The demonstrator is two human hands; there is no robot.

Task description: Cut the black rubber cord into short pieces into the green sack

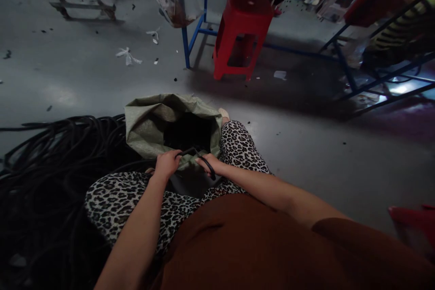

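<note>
I sit with leopard-print trousers and a brown top filling the lower frame. My left hand (167,162) is closed around a thin black rubber cord (192,152) just in front of my lap. My right hand (210,163) grips the same cord a little to the right, where it bends into a loop. Both hands hover at the mouth of an open green woven sack (146,122) that stands between my knees; its inside is dark and I cannot see what it holds.
A big heap of black cord (50,172) lies on the grey floor to my left. A red plastic stool (242,31) stands ahead beside blue metal frames (186,45). Scraps litter the floor. A red object (413,219) sits at the right edge.
</note>
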